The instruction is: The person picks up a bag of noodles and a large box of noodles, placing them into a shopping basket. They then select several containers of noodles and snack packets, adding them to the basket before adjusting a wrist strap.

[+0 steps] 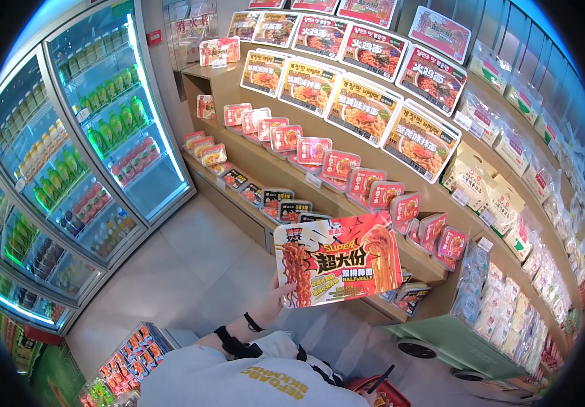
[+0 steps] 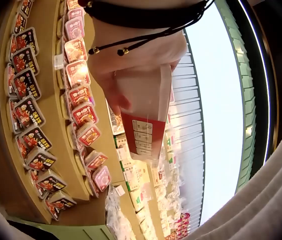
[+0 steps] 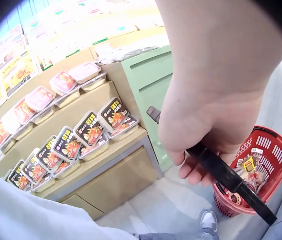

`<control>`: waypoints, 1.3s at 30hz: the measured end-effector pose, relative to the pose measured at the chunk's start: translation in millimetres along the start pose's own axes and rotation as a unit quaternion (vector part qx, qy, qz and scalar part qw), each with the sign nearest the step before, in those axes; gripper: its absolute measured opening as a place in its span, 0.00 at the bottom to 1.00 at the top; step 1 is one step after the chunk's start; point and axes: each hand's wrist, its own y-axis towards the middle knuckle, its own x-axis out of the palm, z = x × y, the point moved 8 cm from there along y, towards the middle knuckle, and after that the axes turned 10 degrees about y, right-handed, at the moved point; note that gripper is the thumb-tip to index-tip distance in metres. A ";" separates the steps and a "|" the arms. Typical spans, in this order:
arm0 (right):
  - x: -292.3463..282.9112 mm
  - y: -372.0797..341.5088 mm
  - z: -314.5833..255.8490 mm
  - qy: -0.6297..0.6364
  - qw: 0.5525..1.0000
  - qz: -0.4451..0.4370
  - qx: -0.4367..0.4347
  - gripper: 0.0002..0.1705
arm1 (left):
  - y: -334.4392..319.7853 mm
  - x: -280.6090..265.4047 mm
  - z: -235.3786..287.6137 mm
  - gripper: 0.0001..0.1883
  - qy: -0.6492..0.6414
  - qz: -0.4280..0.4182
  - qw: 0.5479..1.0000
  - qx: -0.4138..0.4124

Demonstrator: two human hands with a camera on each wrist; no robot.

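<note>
A large red and white noodle package (image 1: 340,261) is held up by its left edge in my left hand (image 1: 270,298), its printed front facing the head camera. In the left wrist view the fingers of the left hand (image 2: 126,55) grip the package (image 2: 143,127) at one end, showing its side and a red label. My right hand (image 3: 213,125) is curled round the black handle (image 3: 231,180) of a red shopping basket (image 3: 276,150), which hangs low with several small packets inside. The head view shows the basket (image 1: 391,393) at the bottom edge, the right hand hardly visible.
Stepped shelves (image 1: 238,136) of red and black boxed noodles curve ahead, with picture boards above. Glass-door drink fridges (image 1: 95,136) line the left. Bagged goods (image 1: 502,305) stand on a green unit at right. Packaged snacks (image 1: 129,356) sit low at left.
</note>
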 end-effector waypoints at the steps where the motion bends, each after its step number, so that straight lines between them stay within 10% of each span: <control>1: -2.3 6.4 -3.6 -0.003 1.000 -0.003 -0.004 0.13 | 2.3 -1.2 -1.6 0.29 -0.054 -0.013 0.998 -0.015; 5: -1.0 2.6 -4.0 -0.013 1.000 -0.023 0.002 0.13 | 0.8 11.8 21.0 0.29 -0.241 -0.056 0.969 -0.027; 12: -58.6 73.0 -27.0 -0.140 0.982 -0.117 -0.039 0.13 | -33.0 -55.8 49.9 0.31 -0.067 0.145 0.985 0.068; 27: 116.2 124.0 -202.7 -0.176 0.944 -0.210 -0.183 0.13 | -228.8 -204.6 101.2 0.24 -0.186 0.336 0.889 0.249; 31: 126.7 135.7 -244.7 -0.189 0.940 -0.201 -0.200 0.13 | -211.1 -237.2 108.1 0.26 -0.143 0.438 0.854 0.243; 39: 247.2 153.1 -317.8 -0.164 0.943 -0.214 -0.194 0.13 | -68.5 -286.5 151.7 0.30 -0.164 0.316 0.922 0.152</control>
